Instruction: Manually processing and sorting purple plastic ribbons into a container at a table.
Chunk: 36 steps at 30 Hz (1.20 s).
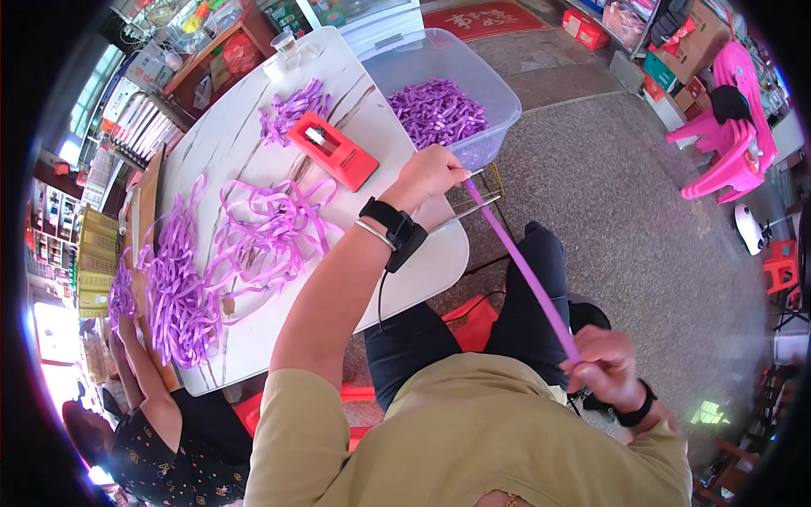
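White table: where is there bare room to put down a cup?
Bare patches of the tabletop lie between its left edge and the small purple bunch, and at the rounded near corner by the left hand. It is crowded on the left side and middle, with the large ribbon heap and loose ribbon loops.

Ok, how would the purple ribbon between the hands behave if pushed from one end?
Similar ribbons on the table lie in loose loops, so this purple ribbon is probably floppy. It looks thin and narrow, so likely light and apt to buckle.
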Each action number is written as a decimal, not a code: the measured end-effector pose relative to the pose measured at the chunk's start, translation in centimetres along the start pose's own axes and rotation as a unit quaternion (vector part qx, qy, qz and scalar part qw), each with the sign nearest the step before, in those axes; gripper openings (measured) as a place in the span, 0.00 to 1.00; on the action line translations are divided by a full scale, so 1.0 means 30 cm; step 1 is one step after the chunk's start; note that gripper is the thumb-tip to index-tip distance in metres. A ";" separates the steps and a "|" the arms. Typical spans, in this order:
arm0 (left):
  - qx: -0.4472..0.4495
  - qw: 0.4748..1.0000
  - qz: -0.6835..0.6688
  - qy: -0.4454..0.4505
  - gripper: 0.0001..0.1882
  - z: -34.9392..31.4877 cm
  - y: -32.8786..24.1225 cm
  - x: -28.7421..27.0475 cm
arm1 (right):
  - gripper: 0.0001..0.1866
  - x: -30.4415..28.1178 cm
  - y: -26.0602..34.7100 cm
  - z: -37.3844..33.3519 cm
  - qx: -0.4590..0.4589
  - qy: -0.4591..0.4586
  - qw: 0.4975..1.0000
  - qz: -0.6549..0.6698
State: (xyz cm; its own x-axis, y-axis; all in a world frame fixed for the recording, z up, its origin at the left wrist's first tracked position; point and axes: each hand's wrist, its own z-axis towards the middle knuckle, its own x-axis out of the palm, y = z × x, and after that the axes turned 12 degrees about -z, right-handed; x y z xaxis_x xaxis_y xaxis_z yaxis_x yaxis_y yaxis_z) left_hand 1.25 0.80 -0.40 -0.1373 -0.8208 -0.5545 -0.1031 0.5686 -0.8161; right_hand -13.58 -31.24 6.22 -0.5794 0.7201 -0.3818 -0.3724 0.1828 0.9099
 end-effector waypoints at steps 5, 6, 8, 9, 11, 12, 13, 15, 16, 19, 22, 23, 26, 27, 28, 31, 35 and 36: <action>0.029 0.999 0.014 0.009 0.09 -0.006 0.026 -0.012 | 0.06 -0.099 0.119 0.292 -0.121 0.056 0.988 0.081; 0.030 0.999 0.014 0.008 0.09 -0.009 0.020 -0.009 | 0.07 -0.111 0.133 0.367 -0.153 0.062 0.983 0.082; 0.026 0.999 -0.007 -0.021 0.10 -0.025 0.003 0.000 | 0.17 -0.111 0.148 0.511 -0.121 0.040 0.988 0.083; 0.025 0.999 -0.007 -0.023 0.10 -0.027 0.002 -0.001 | 0.18 -0.110 0.161 0.595 -0.063 0.041 0.993 0.096; 0.020 0.999 -0.026 -0.022 0.10 -0.033 0.002 -0.001 | 0.17 -0.110 0.149 0.778 -0.084 0.059 0.993 0.064; 0.019 0.999 -0.025 -0.023 0.10 -0.035 -0.007 -0.003 | 0.17 -0.111 0.122 0.868 -0.082 0.084 0.991 0.068; 0.012 1.000 -0.015 -0.024 0.10 -0.037 -0.022 -0.003 | 0.17 -0.106 0.076 0.948 -0.091 0.087 0.990 0.056; 0.005 1.000 -0.003 -0.025 0.10 -0.041 -0.039 -0.005 | 0.18 -0.096 -0.046 1.105 -0.074 0.160 0.974 0.139; 0.002 1.000 0.010 -0.029 0.09 -0.044 -0.041 -0.009 | 0.17 -0.078 -0.101 1.171 -0.044 0.176 0.970 0.159; -0.004 1.000 0.017 -0.025 0.09 -0.047 -0.035 -0.021 | 0.17 0.005 -0.264 1.292 0.021 0.200 0.962 0.187; 0.016 0.999 -0.020 -0.019 0.09 -0.046 -0.025 -0.032 | 0.16 0.069 -0.385 1.325 0.088 0.202 0.958 0.186; 0.036 0.998 -0.050 -0.024 0.08 -0.050 -0.021 -0.040 | 0.16 0.094 -0.417 1.331 0.118 0.199 0.956 0.179; 0.004 0.996 -0.074 -0.044 0.08 -0.050 -0.035 -0.046 | 0.16 0.131 -0.536 1.318 0.146 0.189 0.955 0.174; 0.003 0.996 -0.073 -0.042 0.08 -0.048 -0.034 -0.042 | 0.14 0.142 -0.578 1.317 0.162 0.182 0.958 0.152; 0.041 0.994 -0.071 -0.077 0.08 -0.044 -0.034 -0.036 | 0.14 0.147 -0.620 1.307 0.163 0.181 0.958 0.153; 0.073 0.992 -0.040 -0.092 0.08 -0.042 -0.041 -0.031 | 0.12 0.168 -0.686 1.266 0.187 0.176 0.959 0.120; 0.019 0.998 -0.044 -0.041 0.09 -0.043 -0.046 -0.032 | 0.13 0.182 -0.723 1.185 0.197 0.159 0.963 0.090; 0.020 0.998 -0.043 -0.040 0.09 -0.041 -0.043 -0.030 | 0.13 0.187 -0.749 1.160 0.197 0.157 0.964 0.090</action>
State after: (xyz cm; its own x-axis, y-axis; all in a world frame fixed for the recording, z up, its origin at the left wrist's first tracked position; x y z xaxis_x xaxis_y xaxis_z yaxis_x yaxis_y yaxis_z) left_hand 0.29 0.88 1.36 -0.0505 -0.8693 -0.4917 -0.0711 0.4942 -0.8665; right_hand 16.76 -8.00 -10.72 -0.8228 0.5371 -0.1859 0.0225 0.3577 0.9336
